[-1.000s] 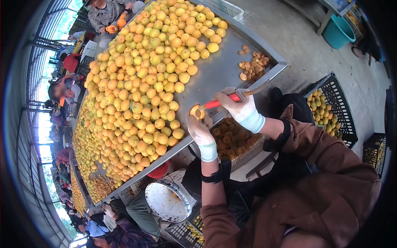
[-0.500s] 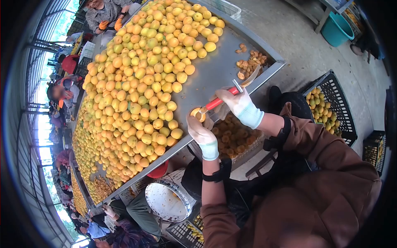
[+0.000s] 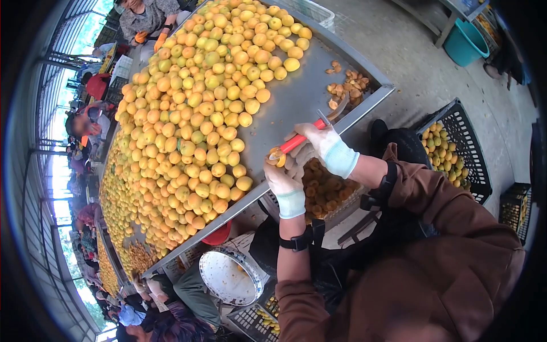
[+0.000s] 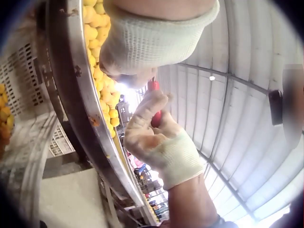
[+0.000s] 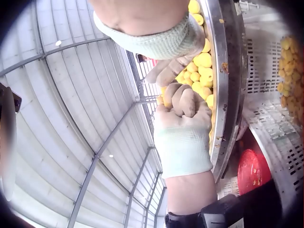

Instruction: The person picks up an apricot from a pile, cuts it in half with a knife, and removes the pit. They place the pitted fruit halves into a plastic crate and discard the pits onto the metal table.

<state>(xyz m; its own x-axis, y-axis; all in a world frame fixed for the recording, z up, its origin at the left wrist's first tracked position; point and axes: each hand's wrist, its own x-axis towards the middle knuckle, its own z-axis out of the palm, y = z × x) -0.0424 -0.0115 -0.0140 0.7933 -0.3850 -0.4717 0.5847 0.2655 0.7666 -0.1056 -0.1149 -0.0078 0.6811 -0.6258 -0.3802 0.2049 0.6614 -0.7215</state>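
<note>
Both hands wear pale gloves and meet over the near edge of the metal table in the head view. My left hand [image 3: 285, 183] grips a cut yellow-orange apricot [image 3: 277, 157] at its fingertips. My right hand [image 3: 326, 147] is wrapped round the red handle [image 3: 294, 142] of a tool whose metal tip is at the fruit. From the tool's other end stick out a metal crosspiece and a curved strip. In the left wrist view the right hand [image 4: 159, 142] curls round the red handle. Curled fingers of the left hand [image 5: 183, 111] show in the right wrist view, the apricot mostly hidden.
A large heap of apricots [image 3: 188, 131] covers much of the table [image 3: 279, 111]. Brownish pieces [image 3: 352, 88] lie in its right corner. Below the hands stands a crate of fruit halves [image 3: 325, 191]; a black crate [image 3: 470, 151] is at right, a white bucket [image 3: 225, 279] below left.
My left hand has shifted slightly right with the apricot, closer to the right hand. The tool has tilted, its far end swinging up and then back slightly left.
</note>
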